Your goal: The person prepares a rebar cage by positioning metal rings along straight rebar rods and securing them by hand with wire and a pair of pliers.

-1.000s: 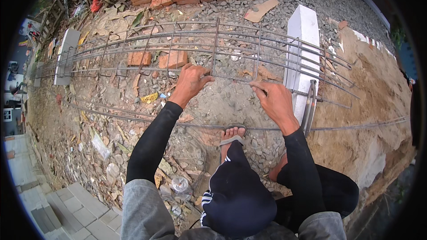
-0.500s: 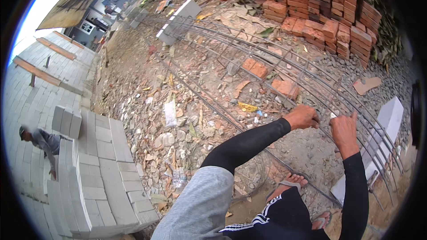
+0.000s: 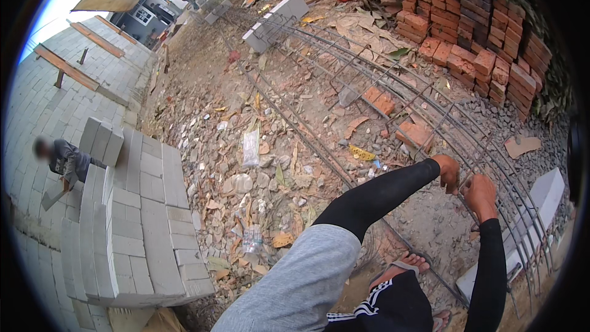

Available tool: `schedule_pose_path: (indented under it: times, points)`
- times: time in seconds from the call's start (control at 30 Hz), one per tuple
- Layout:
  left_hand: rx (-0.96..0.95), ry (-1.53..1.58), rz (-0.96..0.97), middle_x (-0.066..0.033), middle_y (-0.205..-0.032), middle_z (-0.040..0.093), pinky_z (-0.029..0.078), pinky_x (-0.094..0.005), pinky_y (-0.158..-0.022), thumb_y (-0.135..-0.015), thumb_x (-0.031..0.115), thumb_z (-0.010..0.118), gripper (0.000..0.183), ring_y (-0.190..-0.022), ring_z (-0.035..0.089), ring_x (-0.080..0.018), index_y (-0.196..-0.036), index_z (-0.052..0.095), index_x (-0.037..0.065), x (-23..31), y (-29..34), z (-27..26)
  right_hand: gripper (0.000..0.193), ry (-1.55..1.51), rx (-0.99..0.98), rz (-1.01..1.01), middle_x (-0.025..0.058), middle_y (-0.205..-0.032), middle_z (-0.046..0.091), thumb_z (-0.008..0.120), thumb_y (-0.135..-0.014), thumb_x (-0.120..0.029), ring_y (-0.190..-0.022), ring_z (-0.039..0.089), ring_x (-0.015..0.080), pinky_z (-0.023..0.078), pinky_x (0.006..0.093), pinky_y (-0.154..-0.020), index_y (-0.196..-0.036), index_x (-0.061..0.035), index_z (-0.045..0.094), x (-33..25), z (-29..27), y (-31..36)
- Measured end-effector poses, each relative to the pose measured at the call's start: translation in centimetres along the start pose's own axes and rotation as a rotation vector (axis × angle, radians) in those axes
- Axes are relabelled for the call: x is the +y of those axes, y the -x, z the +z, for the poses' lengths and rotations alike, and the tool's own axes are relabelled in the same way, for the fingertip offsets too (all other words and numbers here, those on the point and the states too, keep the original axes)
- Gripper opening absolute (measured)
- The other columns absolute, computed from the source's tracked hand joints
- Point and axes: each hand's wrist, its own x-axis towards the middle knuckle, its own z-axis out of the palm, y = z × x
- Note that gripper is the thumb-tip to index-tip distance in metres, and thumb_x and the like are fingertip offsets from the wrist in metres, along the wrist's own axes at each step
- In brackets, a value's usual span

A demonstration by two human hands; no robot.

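A long cage of steel reinforcing bars (image 3: 424, 95) with square stirrups stretches from the far left toward my right side. My left hand (image 3: 447, 172) is at its near lower bar, the fingers curled in. Close beside it, my right hand (image 3: 480, 195) pinches at the same bar, near a stirrup. The fingertips of both hands almost meet; anything small between them is hidden. The cage's near end lies over a pale block (image 3: 538, 200), and farther off it passes a second pale block (image 3: 275, 23).
Red bricks (image 3: 464, 37) are stacked at the far right; loose brick pieces (image 3: 415, 136) lie under the cage. Thin bars (image 3: 301, 129) cross the rubble ground toward my foot. Grey blocks (image 3: 150, 209) are piled at left, where a co-worker (image 3: 67, 163) holds a flat grey piece.
My hands have come closer together, the left moving toward the right one. The view has shifted, so the cage sits farther right. The co-worker has straightened up with a grey piece in hand.
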Motion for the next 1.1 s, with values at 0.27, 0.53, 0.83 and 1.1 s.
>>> schedule_pose_path:
  times: [0.27, 0.53, 0.83, 1.1]
  points:
    - [-0.129, -0.095, 0.069, -0.0017, -0.106, 0.075, 0.052, -0.0391, -0.084, -0.081, 0.048, 0.074, 0.044, -0.094, 0.070, -0.0175, -0.107, 0.077, 0.013, 0.8, -2.5, -0.5, 0.035, -0.762, 0.174, 0.524, 0.0189, -0.078, 0.069, 0.065, -0.088, -0.034, -0.077, 0.068, 0.0308, 0.051, 0.0419, -0.072, -0.090, -0.0003, 0.075, -0.2, 2.5, 3.8]
    - [-0.136, -0.009, 0.016, -0.0031, -0.092, 0.075, 0.051, -0.0327, -0.077, -0.083, 0.046, 0.075, 0.043, -0.084, 0.066, -0.0151, -0.103, 0.077, 0.009, 0.0, 0.4, -2.1, 0.031, -1.560, 0.304, 0.823, -0.0024, -0.057, 0.046, 0.068, -0.089, -0.027, -0.047, 0.037, 0.0091, 0.027, 0.0317, -0.044, -0.096, 0.0037, 0.072, -2.8, 5.3, 4.1]
    - [-0.112, -0.095, 0.003, -0.0011, -0.090, 0.074, 0.051, -0.0330, -0.075, -0.084, 0.045, 0.074, 0.041, -0.080, 0.063, -0.0138, -0.103, 0.076, 0.009, 1.7, 0.8, -1.6, 0.032, -1.549, 0.165, 0.855, 0.0078, -0.069, 0.058, 0.071, -0.083, -0.022, -0.064, 0.049, 0.0170, 0.039, 0.0422, -0.056, -0.068, 0.0044, 0.061, -1.5, 5.4, 3.7]
    - [-0.085, -0.083, 0.016, -0.0014, -0.090, 0.074, 0.050, -0.0312, -0.074, -0.084, 0.043, 0.075, 0.038, -0.080, 0.063, -0.0135, -0.099, 0.076, 0.008, 0.9, 0.3, -1.6, 0.023, -1.483, 0.281, 0.823, 0.0009, -0.064, 0.052, 0.070, -0.083, -0.019, -0.061, 0.044, 0.0117, 0.033, 0.0355, -0.052, -0.074, 0.0014, 0.068, -2.7, 5.5, 3.5]
